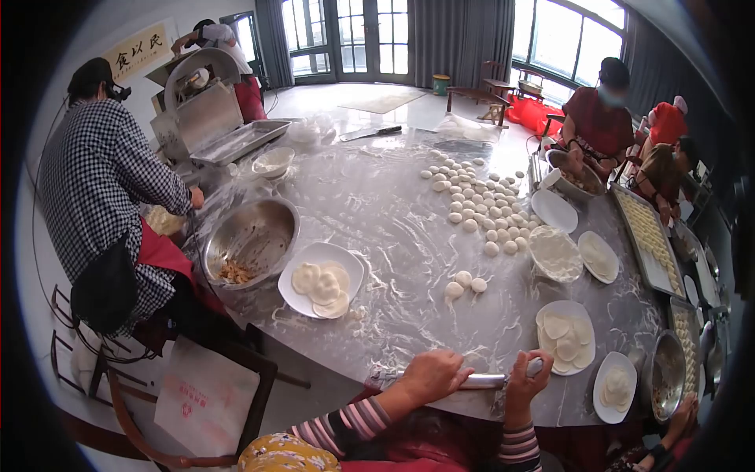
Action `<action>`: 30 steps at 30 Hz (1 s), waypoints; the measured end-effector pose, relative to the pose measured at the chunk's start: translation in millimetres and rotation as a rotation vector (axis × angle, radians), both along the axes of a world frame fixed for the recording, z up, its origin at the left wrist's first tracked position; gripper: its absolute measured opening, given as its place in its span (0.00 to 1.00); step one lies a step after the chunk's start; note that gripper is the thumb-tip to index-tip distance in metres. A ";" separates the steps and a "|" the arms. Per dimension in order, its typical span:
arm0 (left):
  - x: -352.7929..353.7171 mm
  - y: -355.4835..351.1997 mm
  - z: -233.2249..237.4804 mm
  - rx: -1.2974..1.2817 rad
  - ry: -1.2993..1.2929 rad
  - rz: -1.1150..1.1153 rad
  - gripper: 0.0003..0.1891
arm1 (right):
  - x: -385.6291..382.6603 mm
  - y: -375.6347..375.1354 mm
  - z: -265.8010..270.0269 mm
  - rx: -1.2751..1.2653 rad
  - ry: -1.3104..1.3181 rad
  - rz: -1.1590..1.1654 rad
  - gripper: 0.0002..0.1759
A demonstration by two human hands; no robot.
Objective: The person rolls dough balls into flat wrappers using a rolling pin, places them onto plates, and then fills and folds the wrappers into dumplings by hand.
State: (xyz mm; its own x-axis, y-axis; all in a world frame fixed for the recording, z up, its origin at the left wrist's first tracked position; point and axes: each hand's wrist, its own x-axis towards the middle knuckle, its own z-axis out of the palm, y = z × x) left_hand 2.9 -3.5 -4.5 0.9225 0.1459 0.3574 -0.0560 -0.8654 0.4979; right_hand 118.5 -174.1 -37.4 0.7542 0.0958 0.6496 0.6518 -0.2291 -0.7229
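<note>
My left hand (432,374) is closed over a shiny metal rolling pin (483,381) at the near edge of the floury table. At the pin's other end, my right hand (525,384) has its fingers curled around it, thumb and forefinger forming a loop. Any dough under the pin is hidden by my hands. Three small dough balls (462,286) lie just beyond the pin. To the right of my right hand, a white plate (586,315) carries several flat round dough wrappers (565,340). A smaller plate (604,405) beside it holds more wrappers (616,389).
Many dough balls (491,208) cover the table's far right. A steel bowl (271,216) with some filling and a plate of wrappers (292,308) stand left. A knife (370,134) lies at the back. Co-workers (118,173) work around the table; trays (649,240) line the right.
</note>
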 end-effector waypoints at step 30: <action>0.1 3.1 -2.2 -0.057 0.007 0.001 0.15 | -12.3 10.1 12.5 0.154 0.162 0.033 0.07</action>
